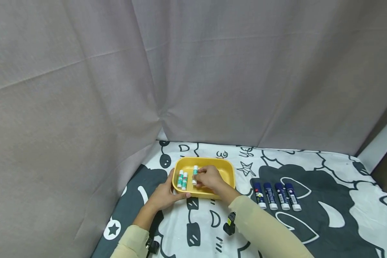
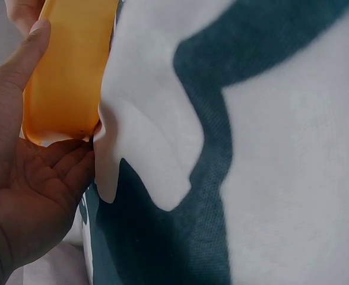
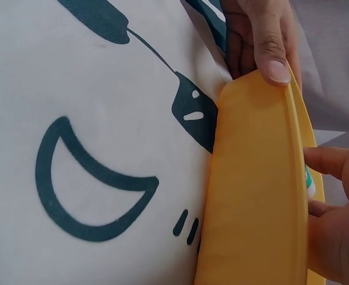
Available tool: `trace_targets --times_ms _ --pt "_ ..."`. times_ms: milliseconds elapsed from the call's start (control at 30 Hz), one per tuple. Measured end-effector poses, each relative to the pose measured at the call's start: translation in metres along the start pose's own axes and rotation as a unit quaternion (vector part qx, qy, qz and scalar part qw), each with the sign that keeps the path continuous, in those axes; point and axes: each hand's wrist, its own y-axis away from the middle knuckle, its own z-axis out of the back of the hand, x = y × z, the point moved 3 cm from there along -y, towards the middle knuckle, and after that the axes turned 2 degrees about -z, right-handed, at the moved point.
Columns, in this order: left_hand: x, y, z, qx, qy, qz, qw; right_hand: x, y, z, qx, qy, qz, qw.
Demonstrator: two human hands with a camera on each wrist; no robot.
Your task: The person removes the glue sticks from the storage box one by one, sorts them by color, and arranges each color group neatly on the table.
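Note:
A yellow tray [image 1: 226,173] lies on the patterned cloth, with white-and-green glue sticks inside it. My left hand [image 1: 165,194] grips the tray's near left corner, thumb on the front rim and fingers round the outside. Over the middle of the tray, my right hand [image 1: 209,178] pinches one glue stick [image 1: 195,170] between thumb and fingers. Two more glue sticks [image 1: 185,182] lie side by side at the tray's left end. In the right wrist view the tray's front wall [image 3: 251,190] hides most of the pinched stick, leaving a green and white bit showing.
Several larger dark blue glue sticks [image 1: 281,195] with white ends lie in a row on the cloth, right of the tray. A grey curtain [image 1: 219,89] hangs behind and along the left. The cloth [image 1: 193,218] has black-and-white cartoon drawings.

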Motion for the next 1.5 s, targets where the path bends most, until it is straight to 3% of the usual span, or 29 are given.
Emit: trace_targets --times_ms 233,967,1500 --pt "-0.001 0.002 0.002 0.002 0.003 0.008 1.0 0.001 0.007 0.008 -0.001 0.003 -0.001 1.0" --pt "-0.001 -0.001 0.002 -0.001 -0.001 0.001 1.0 0.014 0.039 0.036 0.012 -0.018 0.051 0.9985" --pt "-0.002 0.001 0.0 0.0 0.005 0.002 1.0 0.011 0.067 0.066 0.004 -0.003 0.045 0.999"
